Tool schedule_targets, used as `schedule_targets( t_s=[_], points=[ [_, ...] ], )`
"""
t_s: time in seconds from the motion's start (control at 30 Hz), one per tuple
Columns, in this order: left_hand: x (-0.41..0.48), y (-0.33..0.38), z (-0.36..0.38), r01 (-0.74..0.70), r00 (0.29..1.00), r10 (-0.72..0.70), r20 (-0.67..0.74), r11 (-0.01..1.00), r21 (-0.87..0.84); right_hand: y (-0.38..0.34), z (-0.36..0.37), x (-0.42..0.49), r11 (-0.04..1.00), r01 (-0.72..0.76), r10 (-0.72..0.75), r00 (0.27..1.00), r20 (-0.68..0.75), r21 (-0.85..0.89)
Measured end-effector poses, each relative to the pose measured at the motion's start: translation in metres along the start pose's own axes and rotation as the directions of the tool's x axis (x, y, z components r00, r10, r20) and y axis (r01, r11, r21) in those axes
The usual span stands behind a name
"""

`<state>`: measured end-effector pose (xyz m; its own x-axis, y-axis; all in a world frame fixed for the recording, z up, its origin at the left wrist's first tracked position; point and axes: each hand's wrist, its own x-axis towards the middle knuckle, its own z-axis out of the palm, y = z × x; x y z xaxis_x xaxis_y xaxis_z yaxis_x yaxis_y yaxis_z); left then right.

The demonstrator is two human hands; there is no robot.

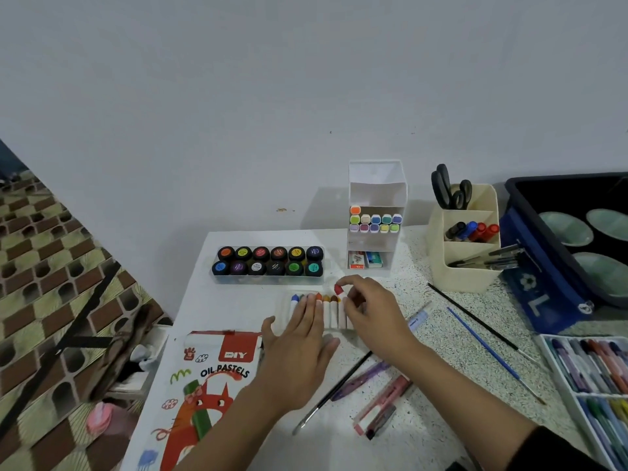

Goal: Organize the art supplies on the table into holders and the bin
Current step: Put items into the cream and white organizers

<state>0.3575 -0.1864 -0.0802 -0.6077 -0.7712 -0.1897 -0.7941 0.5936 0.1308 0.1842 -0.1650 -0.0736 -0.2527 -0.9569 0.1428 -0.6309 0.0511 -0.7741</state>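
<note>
Red crayon (338,289) is being pinched by the right hand (370,314); the left hand (302,345), fingers straight, is pressing on the crayon row (327,312).

- Table top (441,334): speckled, stone-like, smooth.
- Oil pastels box (217,375): printed card, slight sheen.
- Pastel sticks (331,314): white paper wraps, matt.
- Red pastel (338,288): tip waxy, dull.
- Paint tray (268,282): clear plastic, with matt black lids.
- Marker tower (377,185): smooth white plastic.
- Cream holder (465,277): smooth plastic.
- Bin (543,294): blue plastic, semi-gloss.

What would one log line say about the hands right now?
left hand: flat on pastel row | right hand: pinches red pastel | stage: likely sorting pastels
</note>
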Motion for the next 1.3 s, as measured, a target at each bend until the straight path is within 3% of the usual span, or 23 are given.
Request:
schedule_targets(
  t_s=[0.23, 0.43, 0.57, 0.63, 0.7, 1.07, 1.3],
  points=[
    [0.003, -0.006, -0.002, -0.024, 1.0, 0.024, 0.002, 0.999, -0.034, -0.006, 0.005, 0.004, 0.996, -0.03, 0.028, 0.999, -0.027, -0.081],
    [-0.002, -0.025, -0.014, -0.098, 0.993, 0.072, -0.089, 0.939, -0.331, -0.026, 0.007, 0.011, 0.992, -0.077, 0.083, 0.995, -0.048, 0.101],
    [-0.003, -0.054, -0.025, 0.034, 0.959, -0.154, -0.238, 0.895, -0.444, -0.036, 0.016, 0.019, 0.957, -0.12, 0.117, 0.993, 0.03, 0.263],
    [-0.001, -0.068, -0.03, 0.134, 0.941, -0.252, -0.226, 0.891, -0.434, -0.039, 0.025, 0.026, 0.969, -0.107, 0.096, 0.993, 0.061, 0.222],
    [0.003, -0.075, -0.031, 0.168, 0.951, -0.258, -0.172, 0.895, -0.413, -0.042, 0.035, 0.033, 0.987, -0.081, 0.068, 0.993, 0.096, 0.141],
    [0.011, -0.072, -0.03, 0.128, 0.948, -0.229, -0.222, 0.911, -0.393, -0.038, 0.056, 0.046, 0.966, 0.099, -0.066, 0.987, 0.144, -0.237],
    [0.018, -0.077, -0.026, 0.138, 0.942, -0.24, -0.234, 0.913, -0.384, -0.028, 0.063, 0.039, 0.922, 0.255, -0.224, 0.965, 0.137, -0.291]
  ],
)
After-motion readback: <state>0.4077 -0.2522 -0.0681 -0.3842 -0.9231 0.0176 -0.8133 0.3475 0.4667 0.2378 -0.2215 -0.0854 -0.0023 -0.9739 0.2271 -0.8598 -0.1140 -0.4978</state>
